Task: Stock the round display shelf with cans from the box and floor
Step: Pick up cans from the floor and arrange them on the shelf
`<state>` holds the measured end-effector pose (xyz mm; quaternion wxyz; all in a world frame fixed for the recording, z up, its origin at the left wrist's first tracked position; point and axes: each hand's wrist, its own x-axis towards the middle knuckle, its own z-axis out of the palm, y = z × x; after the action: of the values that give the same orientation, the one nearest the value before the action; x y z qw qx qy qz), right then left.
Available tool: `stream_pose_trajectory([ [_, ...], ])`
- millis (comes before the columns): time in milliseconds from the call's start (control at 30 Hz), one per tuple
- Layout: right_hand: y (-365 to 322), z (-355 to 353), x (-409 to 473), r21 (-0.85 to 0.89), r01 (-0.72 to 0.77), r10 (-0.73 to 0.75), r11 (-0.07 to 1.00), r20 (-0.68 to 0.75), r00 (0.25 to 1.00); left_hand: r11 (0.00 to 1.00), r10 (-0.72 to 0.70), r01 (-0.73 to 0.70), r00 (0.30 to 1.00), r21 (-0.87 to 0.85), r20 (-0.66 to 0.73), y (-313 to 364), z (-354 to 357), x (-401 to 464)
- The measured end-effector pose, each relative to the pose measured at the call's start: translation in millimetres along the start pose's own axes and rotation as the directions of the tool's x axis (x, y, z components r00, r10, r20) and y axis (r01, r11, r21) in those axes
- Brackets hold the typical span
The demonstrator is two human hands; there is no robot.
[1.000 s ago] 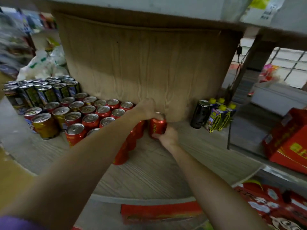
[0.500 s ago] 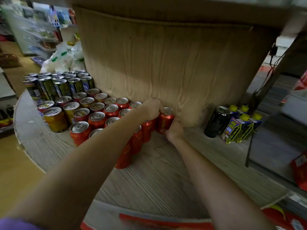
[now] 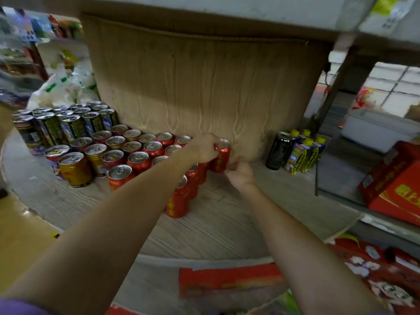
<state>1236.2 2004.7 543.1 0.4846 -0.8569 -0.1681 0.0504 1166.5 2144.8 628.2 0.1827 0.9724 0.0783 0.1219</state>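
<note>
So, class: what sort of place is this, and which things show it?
Probably a small grocery shop: rows of red cans on a round display shelf, juice cartons beside them, and packed goods racks behind.

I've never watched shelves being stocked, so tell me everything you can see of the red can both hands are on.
The red can is a slim metal drinks can with yellow lettering down its side and a silver top. It stands nearly upright on the grey wood-grain shelf, close to the curved brown centre panel. The left hand grips its upper part; the right hand touches its base.
</note>
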Motion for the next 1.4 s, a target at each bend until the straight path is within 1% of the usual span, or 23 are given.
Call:
stream_pose_trajectory([
  [100, -1.9, -6.4, -34.3, 0.025, 0.003, -0.001, 1.0, -0.063, 0.998, 0.993, 0.114, -0.112, 0.992, 0.034, -0.061, 10.9, 2.3, -30.1],
  [167, -0.6, -15.0, -62.7, 0.016, -0.019, 0.021, 1.0, -0.119, 0.993, 0.988, 0.142, -0.136, 0.986, 0.07, -0.084, 14.0, 3.8, -47.9],
  [200, 2.4, -19.1, -75.0, 0.008, -0.019, 0.02, 1.0, -0.157, 0.987, 0.989, 0.149, -0.147, 0.985, 0.032, -0.084, 17.0, 6.4, -55.7],
  [267, 2.8, -33.3, -108.6, 0.018, -0.034, 0.037, 0.999, -0.202, 0.979, 0.98, 0.17, -0.173, 0.985, -0.101, -0.032, 30.9, 14.5, -73.4],
  [300, 7.6, -37.8, -118.0, -0.002, -0.046, 0.045, 0.999, -0.194, 0.98, 0.972, 0.183, -0.181, 0.983, -0.15, -0.001, 35.7, 20.2, -78.7],
  [367, 9.6, -53.2, -158.3, -0.123, -0.11, 0.093, 0.986, -0.139, 0.986, 0.95, 0.227, -0.201, 0.97, -0.237, 0.088, 51.6, 35.5, -97.0],
  [433, 14.8, -66.2, -191.9, -0.211, -0.171, 0.144, 0.962, -0.139, 0.98, 0.933, 0.249, -0.195, 0.957, -0.303, 0.152, 67.7, 53.4, -116.5],
  [467, 18.6, -72.5, -207.6, -0.204, -0.187, 0.159, 0.961, -0.147, 0.976, 0.928, 0.242, -0.178, 0.955, -0.326, 0.168, 75.0, 63.3, -126.8],
  [533, 25.7, -78.7, -237.0, -0.129, -0.217, 0.196, 0.968, -0.162, 0.967, 0.918, 0.208, -0.121, 0.958, -0.378, 0.198, 86.9, 83.5, -150.4],
  [600, 39.7, -77.2, -269.6, 0.026, -0.252, 0.253, 0.967, -0.189, 0.949, 0.869, 0.183, -0.048, 0.956, -0.493, 0.229, 94.5, 104.7, -177.8],
  [633, 55.1, -72.9, -284.0, 0.053, -0.256, 0.262, 0.965, -0.208, 0.942, 0.842, 0.162, -0.005, 0.956, -0.539, 0.245, 96.3, 113.7, -195.2],
  [700, 83.0, -61.7, -317.7, -0.053, -0.259, 0.241, 0.964, -0.228, 0.943, 0.816, 0.091, 0.08, 0.96, -0.573, 0.264, 91.9, 141.9, -230.0],
  [733, 99.5, -55.4, -331.7, -0.061, -0.254, 0.236, 0.965, -0.214, 0.948, 0.818, 0.057, 0.106, 0.963, -0.566, 0.262, 89.2, 157.3, -247.5],
  [800, 124.3, -45.1, -363.1, -0.006, -0.276, 0.273, 0.961, -0.108, 0.956, 0.798, -0.043, 0.23, 0.944, -0.558, 0.328, 86.0, 189.6, -285.1],
  [833, 135.5, -42.1, -377.3, -0.01, -0.293, 0.292, 0.956, -0.057, 0.955, 0.813, -0.088, 0.262, 0.938, -0.52, 0.335, 87.2, 200.8, -307.8],
  [900, 157.3, -44.8, -403.8, -0.014, -0.351, 0.352, 0.936, 0.046, 0.935, 0.783, -0.147, 0.339, 0.916, -0.521, 0.374, 94.4, 221.1, -351.4],
  [1000, 192.4, -54.2, -445.5, 0.022, -0.414, 0.406, 0.91, 0.15, 0.901, 0.716, -0.32, 0.514, 0.843, -0.473, 0.432, 111.3, 253.3, -410.9],
  [1100, 228.4, -55.1, -488.2, 0.045, -0.439, 0.426, 0.897, 0.173, 0.888, 0.64, -0.474, 0.615, 0.788, -0.461, 0.392, 120.1, 280.8, -476.0],
  [1167, 249.7, -51.6, -513.9, 0.068, -0.481, 0.459, 0.874, 0.205, 0.864, 0.572, -0.565, 0.675, 0.736, -0.466, 0.373, 130.1, 285.7, -515.9],
  [1233, 266.9, -46.7, -536.0, 0.066, -0.544, 0.509, 0.837, 0.27, 0.817, 0.5, -0.641, 0.738, 0.667, -0.453, 0.38, 138.1, 286.2, -552.3],
  [1300, 282.7, -40.7, -553.8, 0.016, -0.589, 0.544, 0.808, 0.365, 0.755, 0.443, -0.691, 0.791, 0.601, -0.422, 0.401, 139.7, 286.1, -586.4],
  [1367, 294.2, -32.4, -567.6, -0.052, -0.591, 0.545, 0.805, 0.46, 0.701, 0.398, -0.734, 0.847, 0.525, -0.354, 0.43, 137.2, 285.3, -620.0],
  [1400, 298.1, -27.7, -573.9, -0.091, -0.582, 0.544, 0.808, 0.495, 0.677, 0.392, -0.747, 0.862, 0.503, -0.322, 0.435, 134.6, 286.2, -636.1],
])
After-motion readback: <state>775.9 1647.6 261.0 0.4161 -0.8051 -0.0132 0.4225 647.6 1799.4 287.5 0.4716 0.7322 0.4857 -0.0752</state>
